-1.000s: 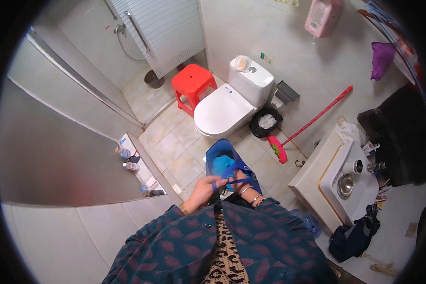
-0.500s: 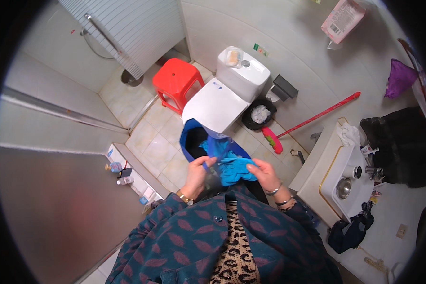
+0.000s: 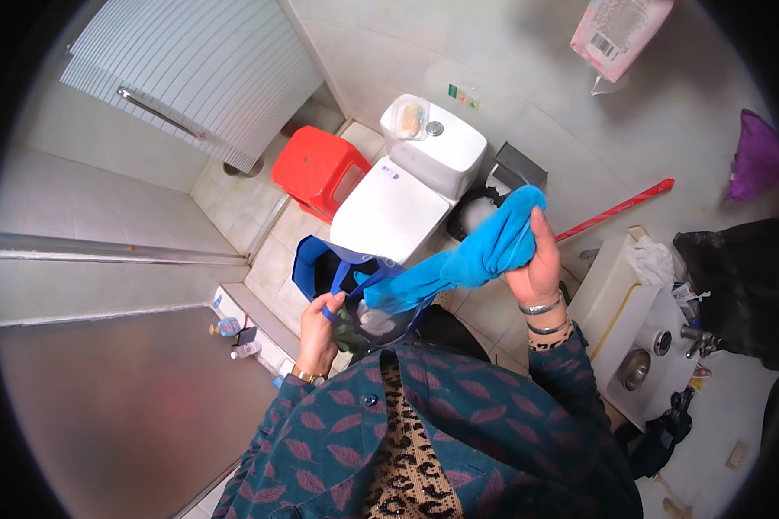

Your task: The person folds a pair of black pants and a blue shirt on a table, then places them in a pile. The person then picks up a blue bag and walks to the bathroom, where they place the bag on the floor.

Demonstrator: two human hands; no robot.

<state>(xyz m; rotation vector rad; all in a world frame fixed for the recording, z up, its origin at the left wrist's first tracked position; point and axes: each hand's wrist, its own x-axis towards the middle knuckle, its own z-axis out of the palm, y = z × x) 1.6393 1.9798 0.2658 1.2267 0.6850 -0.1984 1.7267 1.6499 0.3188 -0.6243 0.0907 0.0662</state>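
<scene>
In front of me is an open blue bag (image 3: 304,266) with dark, white and green cloth things inside. My left hand (image 3: 317,336) is closed on a blue strap (image 3: 342,275) at the bag's near left side. My right hand (image 3: 538,264) grips a bright turquoise garment (image 3: 485,251) by its upper end, raised to the right of the bag. The garment stretches down leftward, its lower end still at the bag's opening. Which kind of garment it is, I cannot make out.
Beyond the bag stands a white toilet (image 3: 391,212), its lid down, with a red stool (image 3: 318,173) to its left. On the right are a washbasin (image 3: 658,372) and a red pole (image 3: 619,210) leaning on the wall. A low ledge (image 3: 264,342) with bottles lies left.
My right hand has moved up and to the right, drawing the bunched turquoise garment out into a long piece. The left hand has shifted left with the bag's strap. The view has turned slightly.
</scene>
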